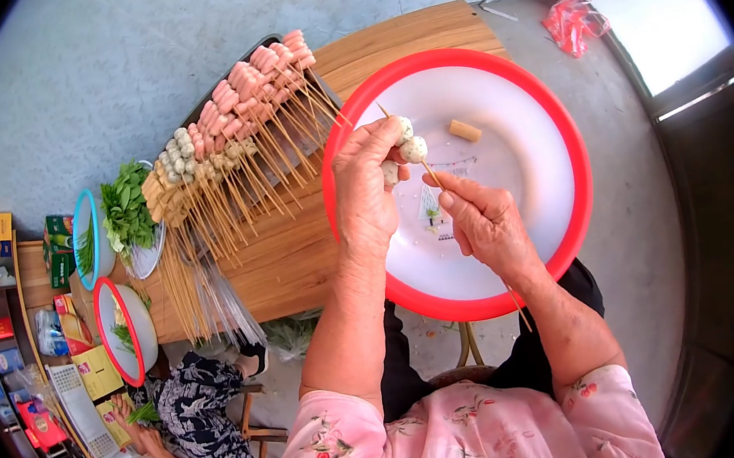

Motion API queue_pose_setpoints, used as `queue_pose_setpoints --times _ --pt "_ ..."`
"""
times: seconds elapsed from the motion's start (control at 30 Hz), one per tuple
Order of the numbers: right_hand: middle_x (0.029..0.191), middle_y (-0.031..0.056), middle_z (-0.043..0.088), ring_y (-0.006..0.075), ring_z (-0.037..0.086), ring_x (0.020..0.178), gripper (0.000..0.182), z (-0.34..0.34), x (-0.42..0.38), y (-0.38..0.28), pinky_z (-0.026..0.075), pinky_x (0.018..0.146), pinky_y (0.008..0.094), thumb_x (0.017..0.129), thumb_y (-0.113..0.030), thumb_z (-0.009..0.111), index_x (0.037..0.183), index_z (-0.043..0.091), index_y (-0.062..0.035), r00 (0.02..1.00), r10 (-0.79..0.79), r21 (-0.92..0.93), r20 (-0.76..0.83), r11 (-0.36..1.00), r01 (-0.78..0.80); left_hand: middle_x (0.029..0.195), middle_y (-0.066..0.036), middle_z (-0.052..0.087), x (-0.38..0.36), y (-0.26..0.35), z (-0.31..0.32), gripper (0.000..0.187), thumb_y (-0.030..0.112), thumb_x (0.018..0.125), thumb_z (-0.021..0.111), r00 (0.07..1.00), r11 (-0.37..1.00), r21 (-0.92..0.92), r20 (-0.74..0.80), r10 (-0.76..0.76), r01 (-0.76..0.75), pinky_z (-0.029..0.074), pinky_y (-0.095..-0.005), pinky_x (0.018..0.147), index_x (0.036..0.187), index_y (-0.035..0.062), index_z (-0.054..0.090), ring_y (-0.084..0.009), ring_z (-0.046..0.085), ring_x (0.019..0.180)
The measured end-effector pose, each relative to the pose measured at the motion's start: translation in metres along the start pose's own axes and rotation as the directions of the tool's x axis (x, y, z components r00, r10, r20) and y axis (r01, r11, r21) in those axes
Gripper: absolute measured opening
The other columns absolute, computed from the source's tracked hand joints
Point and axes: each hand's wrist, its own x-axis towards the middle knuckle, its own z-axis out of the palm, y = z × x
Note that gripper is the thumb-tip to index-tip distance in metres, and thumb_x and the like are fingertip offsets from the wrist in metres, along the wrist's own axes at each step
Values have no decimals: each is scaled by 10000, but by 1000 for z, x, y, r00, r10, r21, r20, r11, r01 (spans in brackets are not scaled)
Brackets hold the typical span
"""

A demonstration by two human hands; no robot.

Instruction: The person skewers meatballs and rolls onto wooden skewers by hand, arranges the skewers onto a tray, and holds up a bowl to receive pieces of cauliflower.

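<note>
Pale meatballs with green specks (413,149) sit in the fingers of my left hand (362,181), which is closed around them. A thin bamboo skewer (516,303) runs through the balls, its tip showing past my left fingertips. My right hand (488,222) pinches this skewer just below the balls, and its long end sticks out under my wrist. Both hands are over a large white basin with a red rim (581,173). Inside the basin lies one short tan cylindrical piece (464,130).
A metal tray (332,91) of loaded skewers (232,109) stands on the wooden table (410,32). Leafy greens (124,204) lie beside a blue-rimmed bowl (88,273) and a red-rimmed bowl (135,322). Another person (196,422) sits at lower left, holding greens. A red plastic bag (574,25) lies on the floor.
</note>
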Motion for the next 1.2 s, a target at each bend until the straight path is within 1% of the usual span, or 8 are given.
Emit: queue_pose_setpoints --times 0.27,0.37,0.43,0.5,0.57,0.77,1.07,1.2 --pt "549 -20 449 49 415 438 288 -1 2 3 364 416 226 931 -145 511 1172 583 -5 999 -31 -11 -17 999 31 762 -38 638 0 -4 -1 210 223 842 628 998 1000 15 62 -18 17 410 -206 549 918 27 618 -72 554 640" --pt "559 -20 453 49 415 444 289 -1 3 -1 364 418 224 934 -150 507 1173 582 -5 999 -10 18 -43 1000 11 816 -42 617 -1 -6 2 255 280 856 624 998 994 -84 13 -63 64 422 -219 589 935 39 595 -91 550 685" --pt "564 -18 455 48 415 447 290 -2 4 -3 364 419 223 936 -153 505 1172 582 -3 997 17 49 -69 999 -13 851 -49 578 4 -6 -1 272 303 863 622 974 920 -342 -52 -220 190 436 -236 627 929 45 569 -120 542 735" --pt "581 -12 465 46 415 452 290 -4 4 -4 363 419 223 938 -152 502 1169 580 5 996 29 67 -84 997 -24 849 -60 549 13 -11 -12 256 270 862 627 974 897 -398 -34 -223 192 461 -266 671 925 35 549 -146 535 756" --pt "587 -9 470 46 416 451 287 -4 3 -6 363 418 223 938 -150 502 1162 581 10 996 37 60 -83 998 -32 845 -69 553 18 -13 -19 219 201 859 626 993 874 -471 36 -114 117 489 -295 723 935 15 541 -158 541 766" --pt "602 -2 481 50 421 446 275 -3 3 -4 362 414 226 935 -141 503 1143 589 17 998 9 36 -59 999 -7 909 -107 554 19 -7 -21 138 33 862 548 999 899 -435 15 -33 36 509 -335 822 977 -30 506 -199 570 848" --pt "527 -14 443 51 419 424 269 -3 -4 3 364 411 236 927 -139 507 1143 595 -6 995 -26 -58 93 998 31 1112 -235 542 22 6 -30 236 102 916 516 1000 912 -411 -16 2 -8 496 -378 909 1086 -51 458 -284 576 1016" --pt "507 -18 422 54 416 417 269 -2 -4 3 370 413 241 930 -146 500 1148 596 -19 992 -20 -89 125 996 31 1027 -194 558 20 7 -27 249 128 920 523 998 902 -430 -48 32 -50 507 -379 885 1081 -57 481 -285 588 998"
